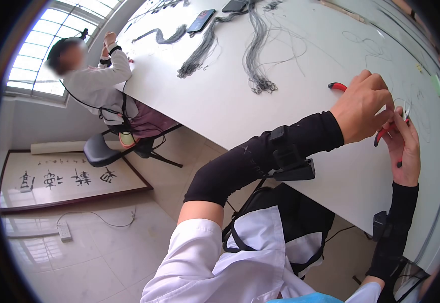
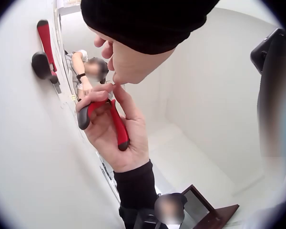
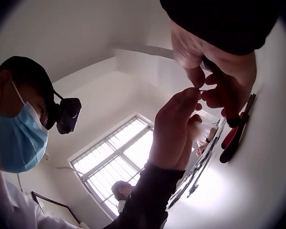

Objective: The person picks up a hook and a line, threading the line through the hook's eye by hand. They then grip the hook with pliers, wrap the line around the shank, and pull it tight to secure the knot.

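Note:
My left hand has its fingertips bent together, meeting those of my right hand. Red-handled pliers lie in the right palm, fingers curled round one handle. The right wrist view shows a short thin dark strand between both hands' fingertips; its full length is hidden. Beyond the left hand, a second red-handled tool lies on the white table, partly covered by that hand in the head view.
Bundles of grey strands and phones lie across the table. Fine loose strands curl near the hands. Another person sits at the table's far left side. A framed calligraphy panel stands low at the left, with a power strip on the floor.

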